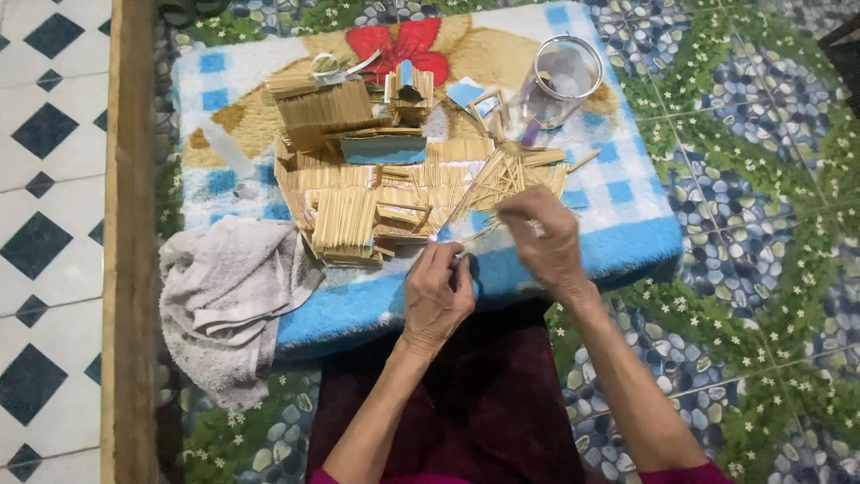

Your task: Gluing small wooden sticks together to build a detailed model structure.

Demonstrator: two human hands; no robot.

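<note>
My left hand [436, 294] is closed near the front edge of a blue checked cushion [573, 260], pinching the end of a thin wooden stick [473, 237]. My right hand [546, 237] hovers just to the right, fingers curled at the stick's other end, beside a loose heap of thin sticks [506, 175]. Flat panels of glued sticks [345, 220] lie stacked at the cushion's centre, with more stick pieces [327, 112] behind them.
A clear glass jar [560, 81] stands at the cushion's back right. A grey cloth [228, 300] hangs off the front left corner. A small clear bottle [226, 152] lies at the left. A wooden strip [130, 242] borders the pebble-patterned floor.
</note>
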